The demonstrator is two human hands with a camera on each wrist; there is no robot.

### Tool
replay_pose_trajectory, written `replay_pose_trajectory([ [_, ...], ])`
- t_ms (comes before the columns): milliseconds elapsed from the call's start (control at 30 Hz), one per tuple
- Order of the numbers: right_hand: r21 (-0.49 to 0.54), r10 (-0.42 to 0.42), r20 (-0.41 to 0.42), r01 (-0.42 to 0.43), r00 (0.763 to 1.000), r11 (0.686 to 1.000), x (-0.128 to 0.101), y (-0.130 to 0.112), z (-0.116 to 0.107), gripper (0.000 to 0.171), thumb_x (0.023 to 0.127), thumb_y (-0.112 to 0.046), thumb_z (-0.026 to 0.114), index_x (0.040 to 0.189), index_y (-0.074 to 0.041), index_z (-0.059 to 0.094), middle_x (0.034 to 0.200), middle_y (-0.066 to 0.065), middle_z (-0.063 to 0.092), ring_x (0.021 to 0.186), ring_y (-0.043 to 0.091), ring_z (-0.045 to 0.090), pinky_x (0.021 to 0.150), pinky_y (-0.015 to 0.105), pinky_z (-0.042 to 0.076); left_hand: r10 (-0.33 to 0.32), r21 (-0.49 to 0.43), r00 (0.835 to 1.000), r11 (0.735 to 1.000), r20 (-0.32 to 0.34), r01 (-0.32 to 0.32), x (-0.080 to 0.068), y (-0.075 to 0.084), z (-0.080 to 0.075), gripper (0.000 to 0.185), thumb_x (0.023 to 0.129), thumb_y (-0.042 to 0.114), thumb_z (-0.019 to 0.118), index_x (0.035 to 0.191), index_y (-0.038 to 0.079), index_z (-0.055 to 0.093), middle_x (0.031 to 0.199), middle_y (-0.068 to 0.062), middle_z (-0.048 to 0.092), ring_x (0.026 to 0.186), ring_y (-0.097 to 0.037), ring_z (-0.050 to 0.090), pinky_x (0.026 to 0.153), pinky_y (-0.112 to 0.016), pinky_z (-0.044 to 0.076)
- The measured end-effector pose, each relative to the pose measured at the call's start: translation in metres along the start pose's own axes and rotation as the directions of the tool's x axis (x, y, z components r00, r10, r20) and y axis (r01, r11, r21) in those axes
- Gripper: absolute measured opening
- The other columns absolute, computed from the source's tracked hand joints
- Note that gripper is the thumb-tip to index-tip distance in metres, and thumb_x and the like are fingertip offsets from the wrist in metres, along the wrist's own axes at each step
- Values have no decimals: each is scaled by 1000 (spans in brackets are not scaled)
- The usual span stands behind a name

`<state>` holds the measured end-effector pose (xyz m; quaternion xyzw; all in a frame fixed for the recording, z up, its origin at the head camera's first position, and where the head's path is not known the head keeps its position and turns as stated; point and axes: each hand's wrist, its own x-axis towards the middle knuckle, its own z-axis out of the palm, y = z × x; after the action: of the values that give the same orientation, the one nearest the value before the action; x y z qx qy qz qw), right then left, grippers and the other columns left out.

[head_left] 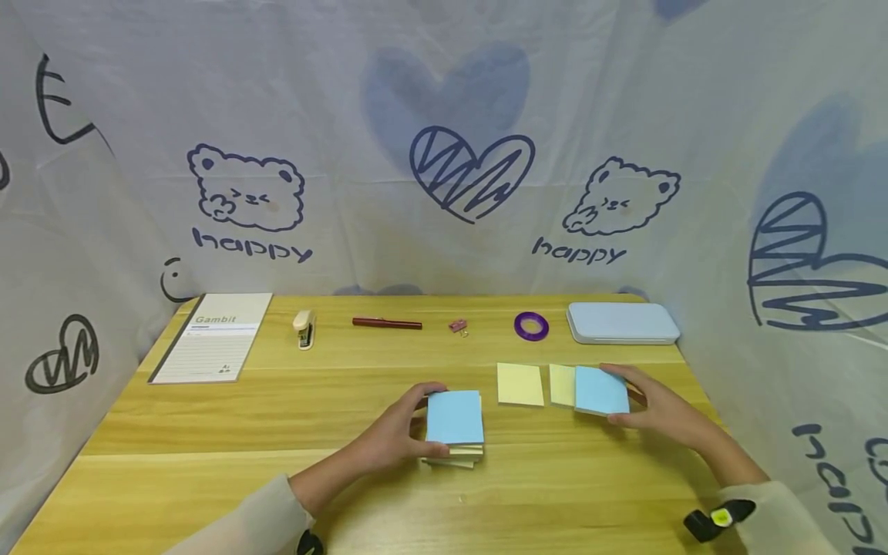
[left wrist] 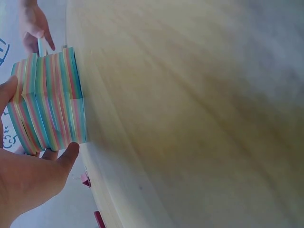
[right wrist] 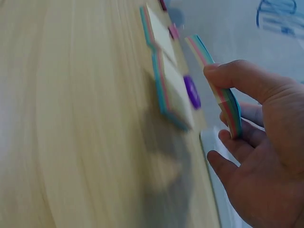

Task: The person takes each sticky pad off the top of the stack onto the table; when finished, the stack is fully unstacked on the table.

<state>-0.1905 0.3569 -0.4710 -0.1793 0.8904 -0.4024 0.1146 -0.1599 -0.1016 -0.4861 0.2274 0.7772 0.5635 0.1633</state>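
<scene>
My left hand (head_left: 394,436) grips a stack of sticky note pads (head_left: 454,418) by its sides, blue on top. In the left wrist view the stack (left wrist: 50,102) shows striped edges in pink, yellow and teal, with its pads slightly out of line. My right hand (head_left: 655,412) pinches one blue-topped sticky note pad (head_left: 600,390) between thumb and fingers. From the right wrist, this held pad (right wrist: 216,80) appears tilted and raised off the table. Partly covered by it in the head view is a yellow-topped pad (head_left: 561,385); another yellow-topped pad (head_left: 520,384) lies just left of that.
Along the back of the wooden table (head_left: 208,432) lie a notebook (head_left: 215,339), a small stapler (head_left: 304,330), a dark red pen (head_left: 387,324), a pink clip (head_left: 458,325), a purple tape roll (head_left: 531,326) and a pale blue case (head_left: 623,323). Printed cloth (head_left: 333,92) hangs behind and beside.
</scene>
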Motion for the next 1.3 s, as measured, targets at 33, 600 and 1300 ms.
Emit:
replay_pose_trajectory([
  [33,-1,19,-3,-19,1000,1000,-1,5,-3,86,90,-23,82,158,-2,33,161,28,29,148,54,25,116,65,26,1,-2,1000,1000,0,-1,0,0,0,83,85,13,87,152,7,38,153,-18,43,144,-50,37,114,-62,40],
  [600,-157,131,-32,-134,991,978,1,52,-19,88,87,-31,84,154,0,38,156,35,33,143,56,29,114,73,27,-9,23,1000,1000,4,9,0,-4,-1,84,85,17,87,152,9,38,154,-17,43,144,-49,38,114,-61,41],
  [1300,-299,70,-23,-73,997,952,10,23,-13,92,84,-37,86,153,4,41,156,35,35,143,59,29,112,75,28,7,18,1000,1000,7,-7,0,-2,-3,93,84,20,88,157,3,32,158,-20,37,147,-48,34,118,-60,36],
])
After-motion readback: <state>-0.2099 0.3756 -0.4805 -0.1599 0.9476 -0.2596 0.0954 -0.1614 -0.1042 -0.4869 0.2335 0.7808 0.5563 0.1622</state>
